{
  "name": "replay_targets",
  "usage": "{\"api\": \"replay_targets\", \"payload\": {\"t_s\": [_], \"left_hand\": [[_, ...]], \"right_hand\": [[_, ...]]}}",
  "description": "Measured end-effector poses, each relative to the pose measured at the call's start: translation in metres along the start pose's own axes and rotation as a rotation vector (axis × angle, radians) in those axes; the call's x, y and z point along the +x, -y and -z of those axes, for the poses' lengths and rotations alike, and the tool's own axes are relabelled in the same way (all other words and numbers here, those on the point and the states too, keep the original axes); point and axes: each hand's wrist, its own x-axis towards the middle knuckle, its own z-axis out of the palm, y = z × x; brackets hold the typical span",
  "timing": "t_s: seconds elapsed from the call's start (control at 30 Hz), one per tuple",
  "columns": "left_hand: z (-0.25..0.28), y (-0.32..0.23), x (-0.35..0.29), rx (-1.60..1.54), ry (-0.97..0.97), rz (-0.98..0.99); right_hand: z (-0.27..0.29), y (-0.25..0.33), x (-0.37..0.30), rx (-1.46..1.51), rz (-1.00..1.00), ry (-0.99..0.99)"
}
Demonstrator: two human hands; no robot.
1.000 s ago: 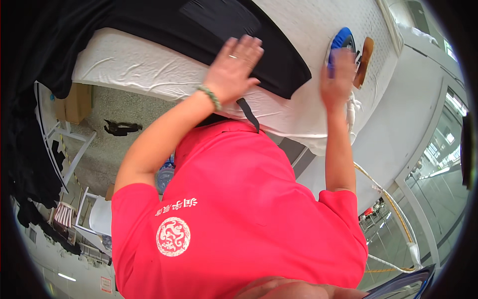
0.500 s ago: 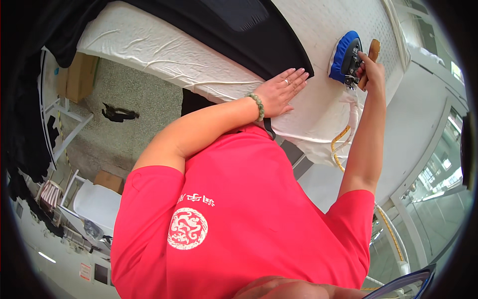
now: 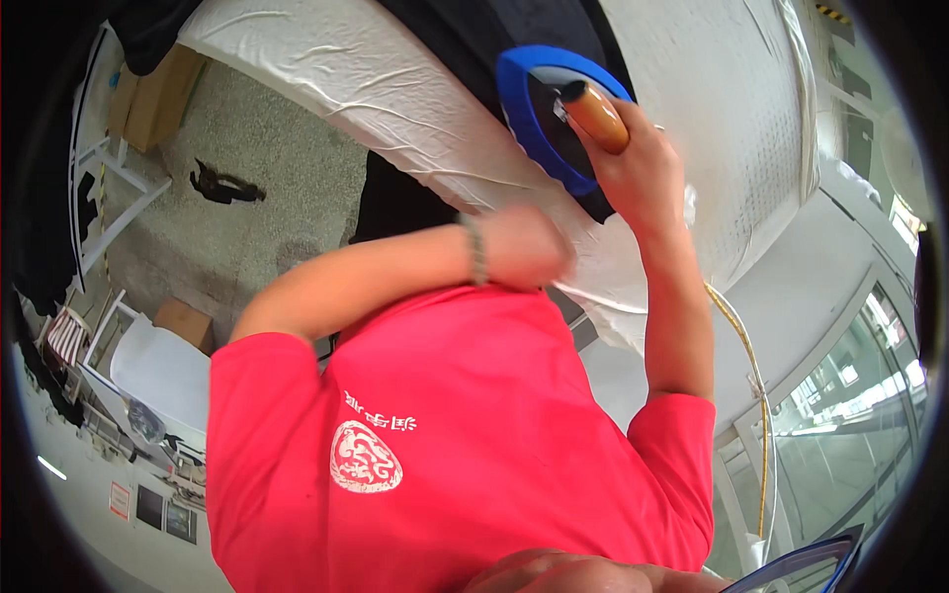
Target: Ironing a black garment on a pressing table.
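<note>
My right hand (image 3: 643, 168) is wrapped round the brown wooden handle of an iron (image 3: 527, 111). The iron has a dark body with a blue cover around its edge, and it sits over the end of a black garment (image 3: 450, 35). That cloth lies on a white-covered ironing table (image 3: 336, 104). My left hand (image 3: 529, 247), wearing a bead bracelet, is close to my body at the table's near edge. Motion blurs its fingers, so their shape cannot be made out.
A yellow hose (image 3: 741, 336) hangs down on the right. Dark cloth (image 3: 395, 198) hangs below the table's near edge. On the floor at left are a cardboard box (image 3: 158, 104) and a black scrap (image 3: 225, 185). Behind it stands a white-topped table (image 3: 158, 371).
My right hand has brought the iron leftward from the bare white cover onto the black garment. My left hand has lifted off the garment's end and drawn back toward my body.
</note>
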Motion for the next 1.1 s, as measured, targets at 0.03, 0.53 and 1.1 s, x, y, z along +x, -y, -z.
{"api": "replay_targets", "payload": {"t_s": [0.03, 0.53, 1.1], "left_hand": [[0.018, 0.027, -0.033, -0.131, -0.505, 0.094], [0.191, 0.272, -0.156, -0.700, -1.272, 1.016], [0.365, 0.115, -0.198, -1.367, -0.624, -0.723]], "right_hand": [[-0.001, 0.002, 0.001, -0.004, -0.007, 0.006], [-0.011, 0.171, 0.169, -0.181, -0.020, 0.158], [0.076, -0.095, 0.099, -0.038, -0.795, 0.056]]}}
